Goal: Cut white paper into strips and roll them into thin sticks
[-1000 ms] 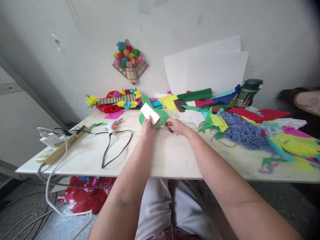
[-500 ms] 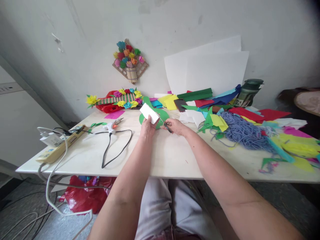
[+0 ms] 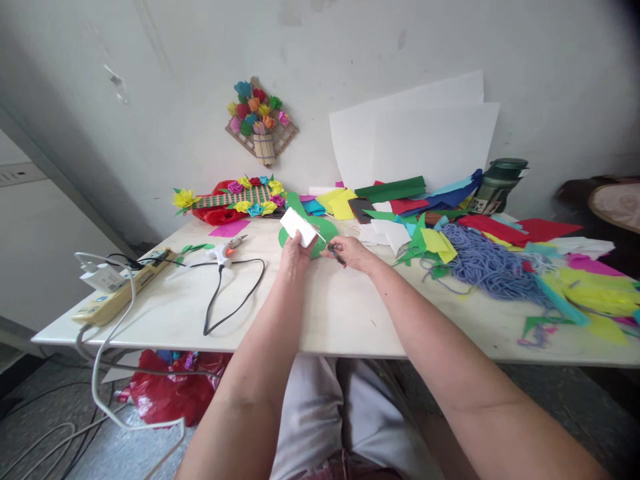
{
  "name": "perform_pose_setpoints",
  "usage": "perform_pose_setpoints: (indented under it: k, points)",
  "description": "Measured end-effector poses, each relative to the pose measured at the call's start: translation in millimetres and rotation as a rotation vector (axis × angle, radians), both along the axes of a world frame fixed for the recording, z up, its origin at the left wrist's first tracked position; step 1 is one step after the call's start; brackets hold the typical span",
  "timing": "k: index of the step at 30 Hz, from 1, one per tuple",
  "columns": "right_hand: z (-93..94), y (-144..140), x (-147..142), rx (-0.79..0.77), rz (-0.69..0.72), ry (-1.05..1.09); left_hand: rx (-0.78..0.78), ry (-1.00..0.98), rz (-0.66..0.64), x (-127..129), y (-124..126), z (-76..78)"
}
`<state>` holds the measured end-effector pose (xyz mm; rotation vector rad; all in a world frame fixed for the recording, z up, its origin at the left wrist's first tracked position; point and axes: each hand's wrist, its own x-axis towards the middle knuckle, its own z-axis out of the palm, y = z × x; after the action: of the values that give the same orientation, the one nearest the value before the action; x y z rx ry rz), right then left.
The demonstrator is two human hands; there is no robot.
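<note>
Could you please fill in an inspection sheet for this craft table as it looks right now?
Surface: pale table, bare in front, crowded at the back.
Job's things: white folded piece in left hand; scissors in right hand; green paper shape behind them.
Clutter: coloured paper scraps, blue yarn heap, flower craft.
Grippers: both hands closed on their items.
Cables: glue gun with black cord, power strip, white cable hanging off the edge.
Surroundings: wall flower basket, white sheets, green jar.
</note>
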<state>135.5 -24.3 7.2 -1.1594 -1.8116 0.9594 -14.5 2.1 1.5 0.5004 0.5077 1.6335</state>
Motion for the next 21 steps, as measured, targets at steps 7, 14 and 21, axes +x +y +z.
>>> perform_pose_setpoints:
  k: [7, 14, 21]
  points:
    - [-4.0, 3, -1, -0.034, 0.011, 0.093, -0.01, 0.003, -0.024, 3, -2, 0.3]
    - [10.3, -10, 4, -0.163, 0.034, 0.015, -0.023, 0.014, -0.056, 4, -3, -0.2]
    - [11.6, -10, 6, -0.14, 0.015, -0.028, -0.029, 0.061, -0.093, 7, -5, 1.5]
